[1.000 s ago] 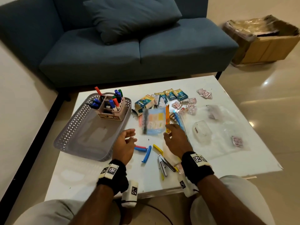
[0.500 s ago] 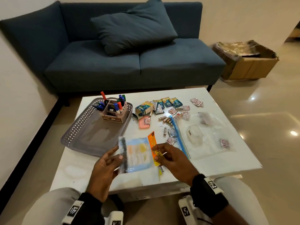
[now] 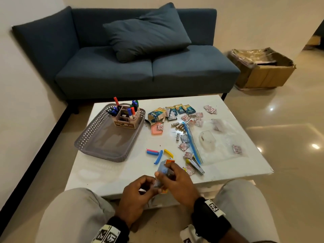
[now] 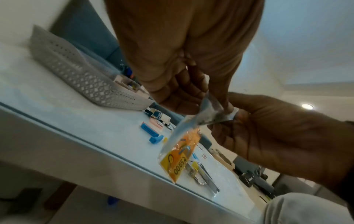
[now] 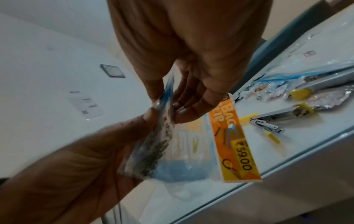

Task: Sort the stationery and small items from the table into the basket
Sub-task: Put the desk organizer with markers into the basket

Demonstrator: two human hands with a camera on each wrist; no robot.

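Note:
Both hands hold a clear plastic bag-clip packet with an orange price label over the table's front edge. My left hand pinches its left end. My right hand grips it from the right, fingers curled over the top. The packet is bent between them. The grey lattice basket stands on the table's left side, with a pen holder full of markers in its far corner. Loose clips in pink, blue and yellow lie just beyond my hands.
A metal stapler, foil sachets, batteries, small green packs and a clear zip bag cover the table's right half. A blue sofa stands behind the table, and a cardboard box sits on the floor to the right.
The packet came from above the table's middle back to the front edge. My left hand took hold of it, and it is now bent between both hands.

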